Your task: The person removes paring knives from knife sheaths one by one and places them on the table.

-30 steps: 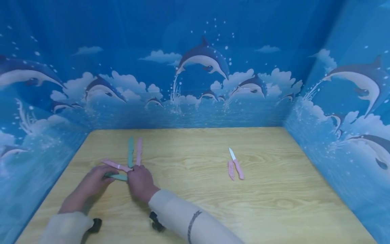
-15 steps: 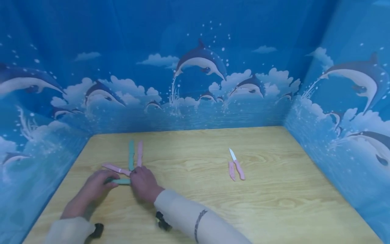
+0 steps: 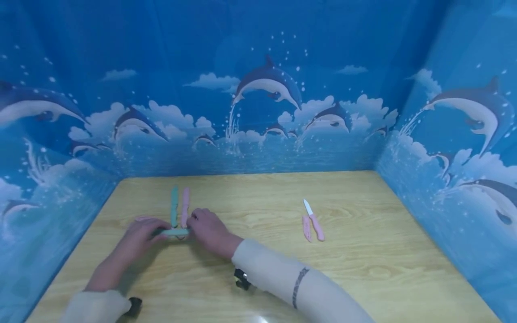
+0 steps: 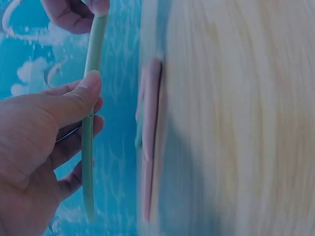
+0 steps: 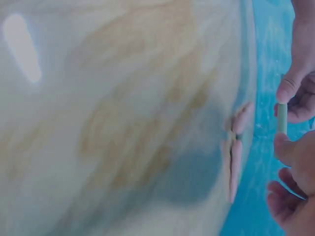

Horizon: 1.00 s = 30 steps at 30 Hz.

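A slim green knife [image 3: 176,232] with a seam partway along it [image 4: 90,115] is stretched between both hands, raised off the table. My left hand [image 3: 142,235] pinches it between thumb and fingers near the seam. Fingertips of my right hand [image 3: 211,231] pinch the other end, the paler handle. Behind the hands lie a flat green sheath-like piece [image 3: 174,206] and a similar pink one [image 3: 185,206], side by side. A pink knife [image 4: 152,108] lies on the table below; in the head view my left hand covers most of it.
Farther right on the wood-grain table [image 3: 363,269] lie a small paring knife [image 3: 314,222] with a bare blade and pink handle, and a pink sheath [image 3: 307,229] beside it. Blue dolphin-print curtains [image 3: 258,148] enclose the back and sides.
Both hands have moved right with the green knife, which now crosses in front of the flat pieces' near ends. The left hand has come over the pink knife in the head view.
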### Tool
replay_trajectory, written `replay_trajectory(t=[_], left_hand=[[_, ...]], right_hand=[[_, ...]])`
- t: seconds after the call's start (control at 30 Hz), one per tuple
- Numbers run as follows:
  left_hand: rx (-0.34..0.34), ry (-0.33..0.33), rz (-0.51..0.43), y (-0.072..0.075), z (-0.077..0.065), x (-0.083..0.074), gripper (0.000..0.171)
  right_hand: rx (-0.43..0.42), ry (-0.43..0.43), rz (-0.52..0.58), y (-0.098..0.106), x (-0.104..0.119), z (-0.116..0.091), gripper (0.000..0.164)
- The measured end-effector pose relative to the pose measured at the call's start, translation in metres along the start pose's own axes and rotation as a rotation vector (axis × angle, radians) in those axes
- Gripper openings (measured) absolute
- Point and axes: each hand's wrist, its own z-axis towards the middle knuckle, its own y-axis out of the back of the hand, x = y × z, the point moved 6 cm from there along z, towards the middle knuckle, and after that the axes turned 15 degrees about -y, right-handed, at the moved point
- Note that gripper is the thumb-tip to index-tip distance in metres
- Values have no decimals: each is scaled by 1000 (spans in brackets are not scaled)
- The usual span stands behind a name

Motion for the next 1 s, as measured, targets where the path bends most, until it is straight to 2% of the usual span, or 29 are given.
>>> replay_trajectory(t=[0.03, 0.2, 0.27, 0.5, 0.67, 1.0], left_hand=[[-10, -20, -10, -1, 4, -4, 23], [-5, -33, -57, -8, 18, -20, 22], [5, -31, -65, -11, 22, -25, 23], [-15, -94, -65, -18, 30, -38, 24], [34, -89, -73, -25, 34, -41, 23], [55, -191, -87, -33, 42, -58, 26]], right_hand=[[6, -1, 16, 3, -4, -2, 18], [29, -33, 62, 10, -23, -11, 13], [30, -42, 79, 12, -30, -16, 12], [71, -63, 131, 17, -50, -32, 13], [92, -67, 144, 21, -60, -43, 15], [45, -33, 228, 31, -74, -63, 15]])
